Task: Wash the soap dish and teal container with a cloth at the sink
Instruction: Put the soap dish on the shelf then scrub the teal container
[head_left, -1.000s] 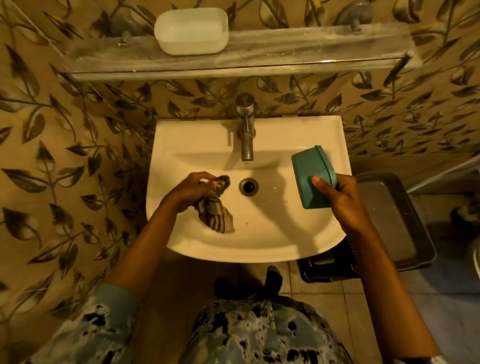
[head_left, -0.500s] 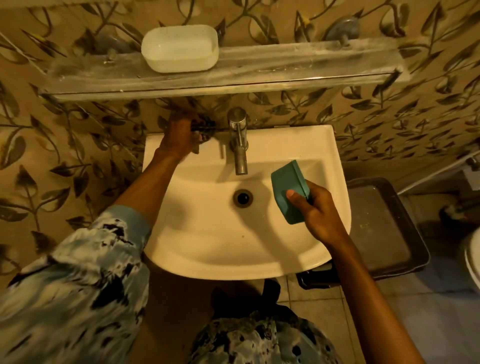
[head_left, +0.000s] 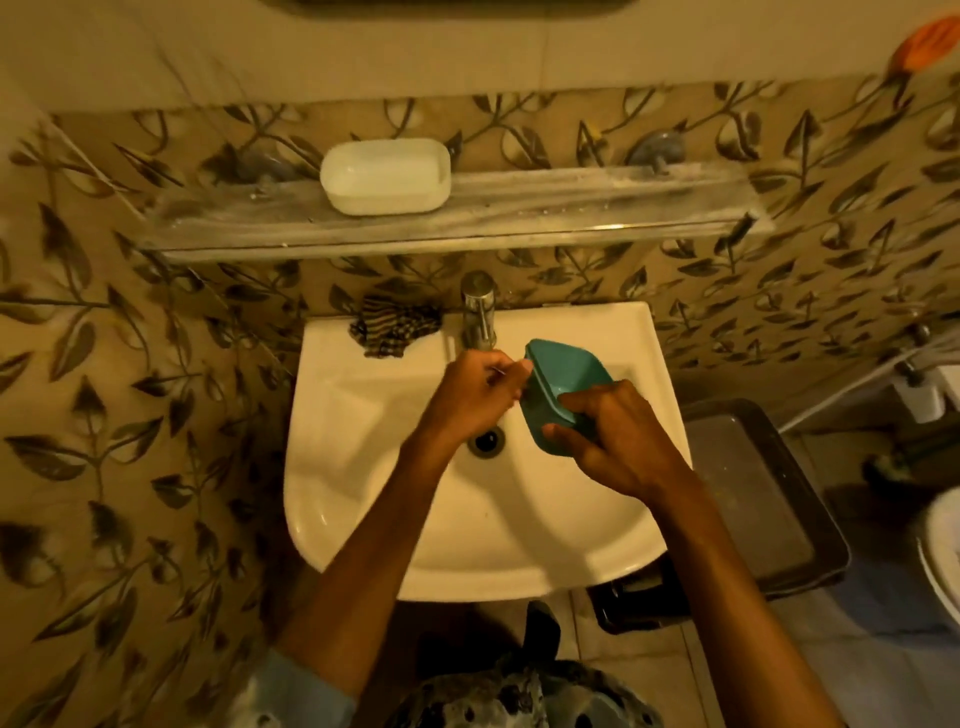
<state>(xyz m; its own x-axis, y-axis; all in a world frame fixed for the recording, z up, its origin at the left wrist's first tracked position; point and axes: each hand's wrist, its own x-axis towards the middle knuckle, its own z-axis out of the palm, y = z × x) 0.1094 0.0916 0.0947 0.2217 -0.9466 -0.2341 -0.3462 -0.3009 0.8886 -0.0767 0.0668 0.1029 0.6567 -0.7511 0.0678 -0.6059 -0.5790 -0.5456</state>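
**Teal container held over the sink, cloth set aside**

The white sink (head_left: 363, 519) fills the middle of the view, set against a leaf-patterned wall. Above it runs 1 long shelf (head_left: 571, 208). A dark tray (head_left: 753, 493) sits low beside the sink's right edge.

Both forearms reach in over the sink's front edge. The right hand (head_left: 618, 436) grips the teal container (head_left: 566, 374), thumb on its near wall and fingers wrapped round the far side. The container is tilted, with its open side up, above the basin just right of centre and close under the tap. The left hand (head_left: 467, 400) has its fingers curled, with 1 fingertip against the container's left rim. Whether it pinches that rim cannot be told.

The white soap dish (head_left: 384, 176) stands on the shelf, left of its middle. The striped cloth (head_left: 395, 325) lies bunched on the sink's back-left corner, touching neither hand. The chrome tap (head_left: 479, 317) rises at the middle of the back edge, just right of the cloth. The drain (head_left: 488, 440) shows between the 2 wrists.
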